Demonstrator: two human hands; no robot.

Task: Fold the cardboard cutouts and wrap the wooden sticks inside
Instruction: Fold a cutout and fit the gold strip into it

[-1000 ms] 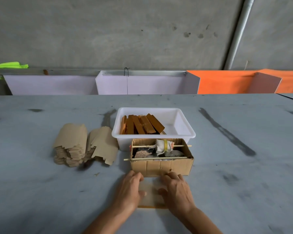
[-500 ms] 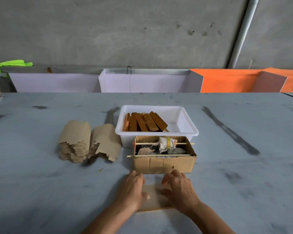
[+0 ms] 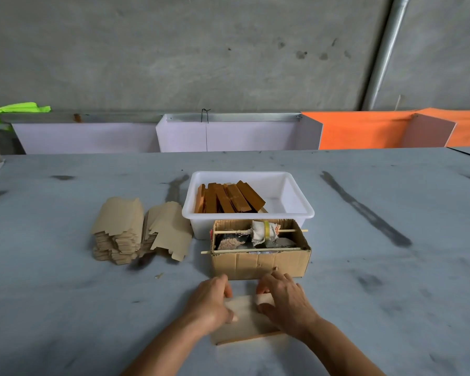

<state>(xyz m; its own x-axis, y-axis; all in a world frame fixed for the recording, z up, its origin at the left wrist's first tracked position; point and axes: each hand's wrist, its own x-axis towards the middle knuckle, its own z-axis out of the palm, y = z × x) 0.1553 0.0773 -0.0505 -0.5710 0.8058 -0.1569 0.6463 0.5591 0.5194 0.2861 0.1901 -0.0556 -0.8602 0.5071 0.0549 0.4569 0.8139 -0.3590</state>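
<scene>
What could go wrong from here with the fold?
1. Both hands, left hand and right hand, press the cardboard piece right against the cardboard box; a push forward could shove the box.
2. A thin wooden edge shows only at the piece's near side, so the stick may slip out as the flap closes.
3. The loose cutout stack leans and could topple if bumped.

Both hands (image 3: 251, 302) cover much of the cardboard cutout (image 3: 243, 320), hiding any stick inside.
</scene>
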